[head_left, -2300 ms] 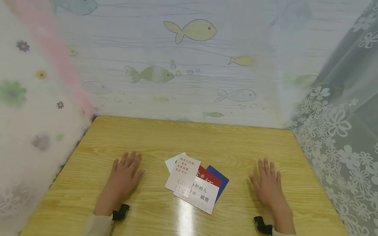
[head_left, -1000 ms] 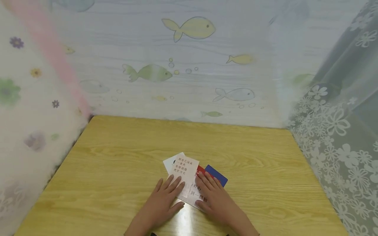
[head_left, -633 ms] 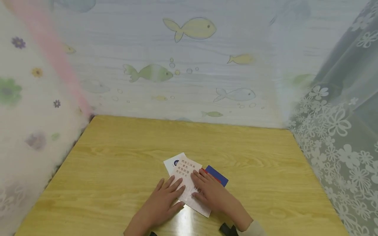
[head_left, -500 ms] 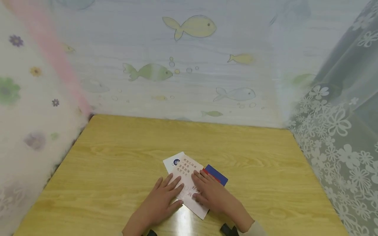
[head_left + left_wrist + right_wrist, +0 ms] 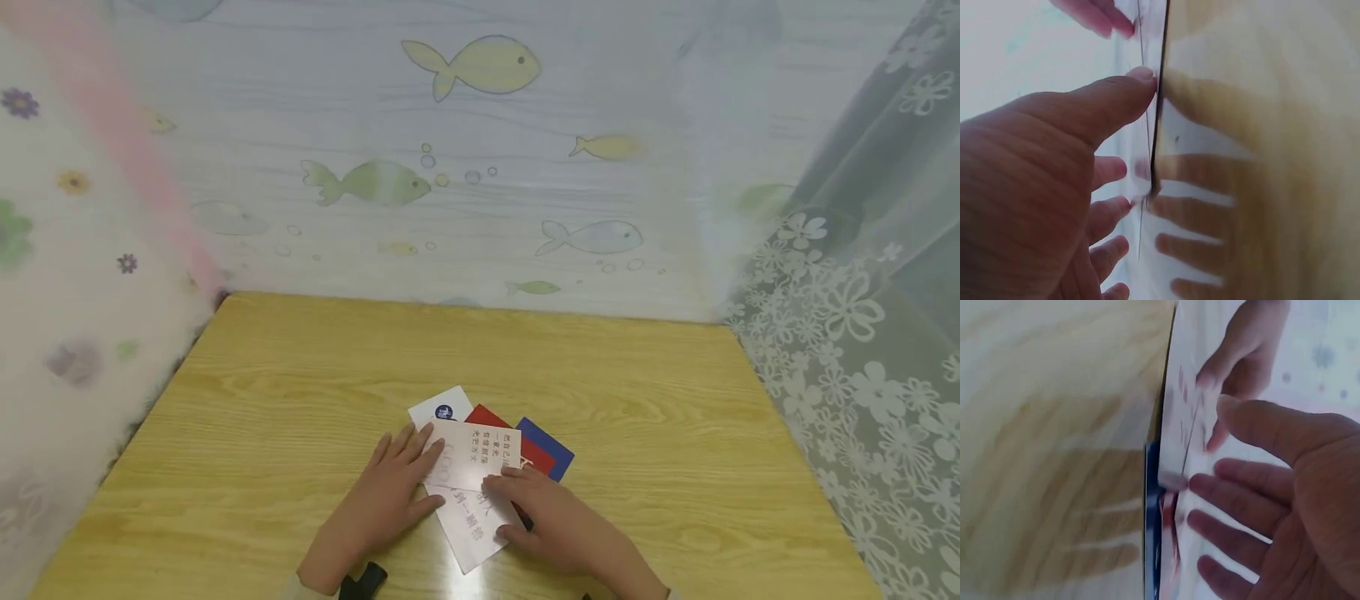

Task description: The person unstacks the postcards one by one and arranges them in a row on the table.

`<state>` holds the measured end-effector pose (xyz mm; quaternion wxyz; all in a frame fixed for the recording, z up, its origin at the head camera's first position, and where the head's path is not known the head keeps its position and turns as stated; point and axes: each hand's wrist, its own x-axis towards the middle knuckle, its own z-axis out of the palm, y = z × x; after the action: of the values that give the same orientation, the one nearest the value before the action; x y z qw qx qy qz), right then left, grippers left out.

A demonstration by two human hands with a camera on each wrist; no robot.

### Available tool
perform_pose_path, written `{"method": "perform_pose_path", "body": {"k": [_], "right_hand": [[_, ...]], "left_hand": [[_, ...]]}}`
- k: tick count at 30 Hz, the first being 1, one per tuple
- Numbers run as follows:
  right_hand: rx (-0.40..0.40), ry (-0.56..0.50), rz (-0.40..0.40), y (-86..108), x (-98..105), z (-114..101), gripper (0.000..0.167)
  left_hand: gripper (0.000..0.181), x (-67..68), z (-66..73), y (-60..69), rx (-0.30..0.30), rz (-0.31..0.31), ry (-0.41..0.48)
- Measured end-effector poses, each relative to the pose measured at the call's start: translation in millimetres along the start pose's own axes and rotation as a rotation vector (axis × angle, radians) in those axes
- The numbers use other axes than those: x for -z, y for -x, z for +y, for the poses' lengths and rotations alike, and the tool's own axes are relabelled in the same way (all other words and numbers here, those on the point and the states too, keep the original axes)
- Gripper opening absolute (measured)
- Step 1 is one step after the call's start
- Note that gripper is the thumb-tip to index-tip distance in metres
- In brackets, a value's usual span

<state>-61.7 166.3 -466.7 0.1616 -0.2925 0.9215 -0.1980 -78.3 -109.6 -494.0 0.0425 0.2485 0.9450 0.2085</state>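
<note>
Several printed cards lie in an overlapping heap near the middle of the table. On top is a pale pink card (image 5: 465, 450) with lines of characters. Below it a second pale card (image 5: 468, 537) points toward the person. A red card (image 5: 487, 414), a blue card (image 5: 553, 450) and a white card (image 5: 431, 407) with a dark round mark stick out behind. My left hand (image 5: 382, 492) rests its outstretched fingers on the top card's left end. At the heap's right side, my right hand (image 5: 558, 517) touches the pale cards with extended fingers; its palm covers part of them.
The wooden table (image 5: 300, 358) reaches back to a fish-patterned curtain (image 5: 480, 167). Flowered fabric (image 5: 75, 250) hangs at the left, and a lace curtain (image 5: 840, 333) at the right. A black wrist device (image 5: 363, 579) shows by the left wrist.
Both hands came in from the table's sides onto the cards. The top two pale cards have turned clockwise under them, uncovering more of the white card's mark and the red card.
</note>
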Motion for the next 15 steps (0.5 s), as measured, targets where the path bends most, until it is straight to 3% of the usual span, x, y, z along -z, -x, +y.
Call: {"method": "perform_pose_path", "body": {"k": [6,15], "right_hand": [[-0.031,-0.063,0.065,-2.6,4,18,0.065],[-0.038,0.012,0.117,-9.9,10,44,0.087]], "left_hand": [[0.078,9.3,-14.9,-4.8,0.015,0.005,0.044],[0.086,19.6,-37.3,-13.6,0.001,0.001,0.054]]}}
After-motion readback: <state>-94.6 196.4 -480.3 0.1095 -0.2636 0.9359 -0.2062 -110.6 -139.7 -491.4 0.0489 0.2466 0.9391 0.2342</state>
